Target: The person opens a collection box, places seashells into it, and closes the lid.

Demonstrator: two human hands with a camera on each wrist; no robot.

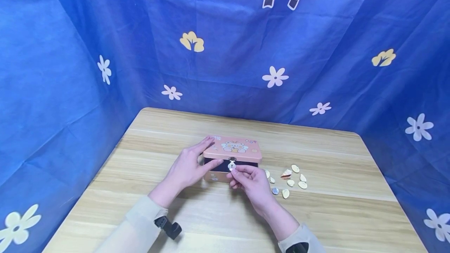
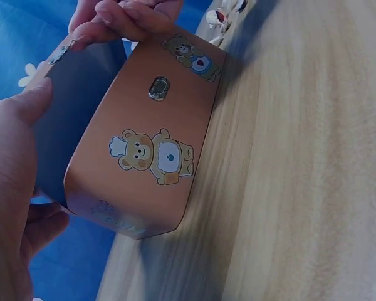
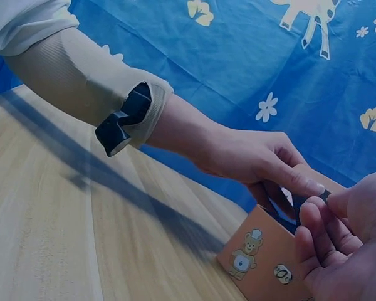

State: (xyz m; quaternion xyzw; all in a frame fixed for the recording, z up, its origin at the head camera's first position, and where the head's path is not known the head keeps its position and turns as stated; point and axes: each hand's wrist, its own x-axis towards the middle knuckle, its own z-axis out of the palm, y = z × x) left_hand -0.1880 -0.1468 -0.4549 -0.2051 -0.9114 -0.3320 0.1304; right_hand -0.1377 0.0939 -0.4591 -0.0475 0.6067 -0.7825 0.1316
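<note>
A pink tin box (image 2: 138,144) printed with cartoon bears stands on the table, its hinged lid (image 1: 225,148) partly raised and a dark gap under it. My left hand (image 1: 190,164) holds the lid at its left end, thumb at the front edge and fingers over the far side. At the middle of the lid's front edge hangs a metal clasp (image 1: 231,166). My right hand (image 1: 251,184) pinches this clasp between thumb and fingers. On the box's front wall sits the metal catch (image 2: 158,88). The inside of the box is too dark to make out.
To the right of the box lie several pale seashells (image 1: 302,185), a reddish-brown shell (image 1: 286,174) and a small bluish round piece (image 1: 275,191). The wooden table (image 1: 151,136) meets a blue patterned cloth (image 1: 225,57) at the back and sides.
</note>
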